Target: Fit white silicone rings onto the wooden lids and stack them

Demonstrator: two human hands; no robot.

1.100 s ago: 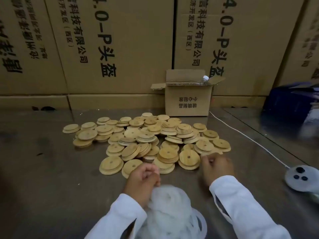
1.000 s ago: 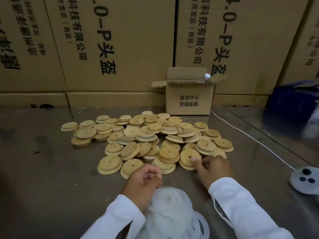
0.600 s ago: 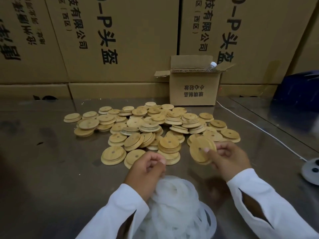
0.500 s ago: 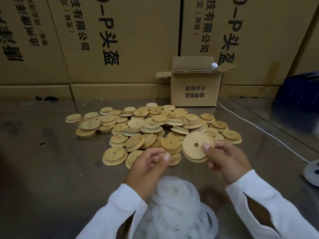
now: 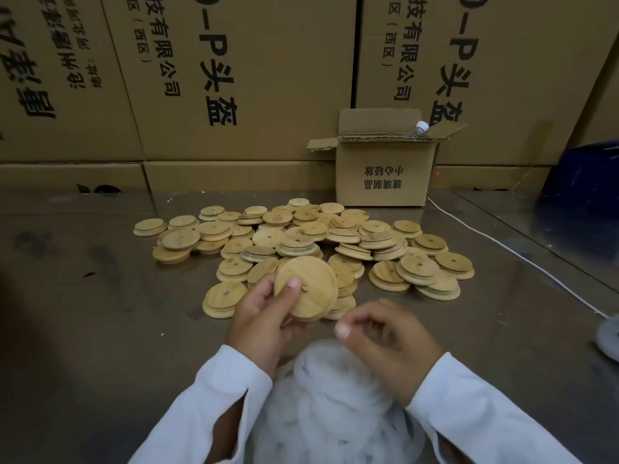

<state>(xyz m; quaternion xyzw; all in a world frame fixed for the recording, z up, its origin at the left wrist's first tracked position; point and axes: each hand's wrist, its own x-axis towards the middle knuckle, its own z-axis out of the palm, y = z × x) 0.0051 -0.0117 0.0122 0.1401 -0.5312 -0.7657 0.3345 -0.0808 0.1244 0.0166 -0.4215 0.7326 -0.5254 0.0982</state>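
My left hand [image 5: 264, 316] grips a round wooden lid [image 5: 310, 289] with a small centre hole, tilted up above the table, thumb pressed on its face. Behind it, several more wooden lids [image 5: 301, 242] lie spread and partly stacked on the metal table [image 5: 100, 329]. A heap of white silicone rings [image 5: 328, 406] sits between my forearms at the near edge. My right hand [image 5: 385, 343] hovers at the top of that heap, its fingers and thumb curled together in a pinch on a ring, blurred by motion.
A small open cardboard box [image 5: 385, 175] with a white bottle cap showing stands behind the lids. Large printed cartons [image 5: 234, 78] wall off the back. A white cable [image 5: 519, 259] runs right to a round white device [image 5: 611, 333]. A dark blue object [image 5: 586, 175] sits far right.
My right hand picked a lid from the pile, lifted it and passed it to my left hand. My left hand left the rings and took the lid; my right hand dropped onto the ring heap.
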